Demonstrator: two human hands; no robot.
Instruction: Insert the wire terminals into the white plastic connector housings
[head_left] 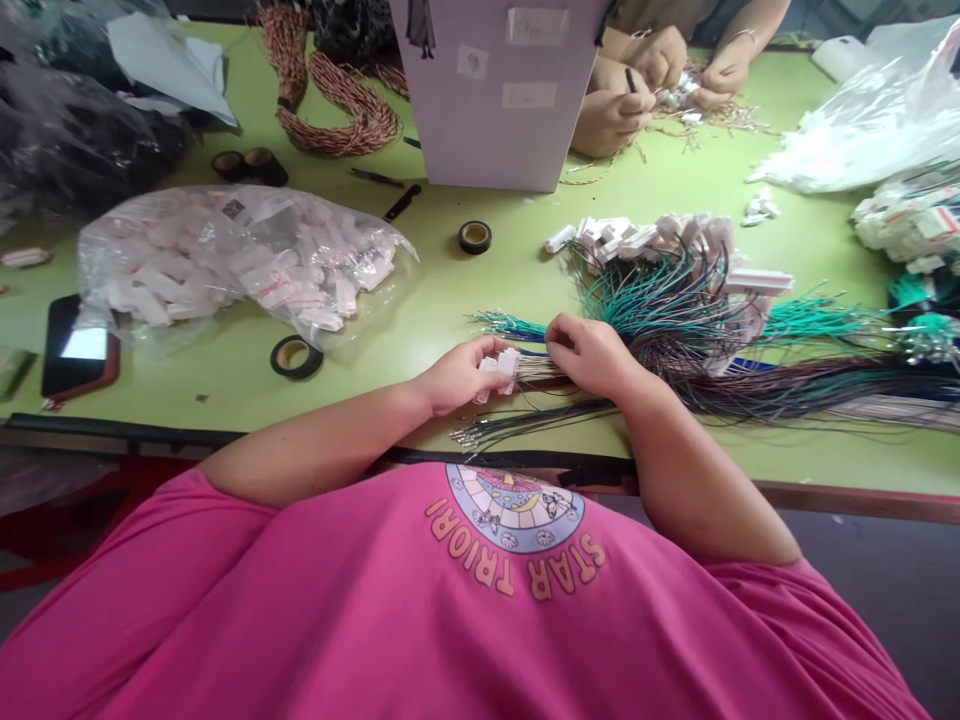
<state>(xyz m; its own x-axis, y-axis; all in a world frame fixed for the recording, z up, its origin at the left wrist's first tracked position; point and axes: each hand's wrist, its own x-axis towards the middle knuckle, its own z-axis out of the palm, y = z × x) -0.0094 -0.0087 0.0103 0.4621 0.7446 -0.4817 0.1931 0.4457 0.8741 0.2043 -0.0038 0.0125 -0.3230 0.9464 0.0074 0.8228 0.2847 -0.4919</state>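
Note:
White plastic connector housings [504, 370] sit between the thumb and fingers of my left hand [465, 376], which is closed on them. My right hand [591, 352] is just to the right, its fingers curled together among thin wires; what they pinch is too small to make out. Pale and dark wires [541, 368] run between the two hands. Green wires [510, 325] with bare metal ends lie just beyond my right hand. Nearer my body lie dark wires [487, 430] with metal tips. A large bundle of green and dark wires with white housings [652, 290] spreads to the right.
A clear bag of white housings [225, 260] lies left. Black tape rolls [296, 357], [475, 237] and a phone [79, 350] rest on the green table. A purple board [495, 110] stands at the back. Beside it, another person's hands [660, 80] handle wires. A knife [403, 203] lies near the board.

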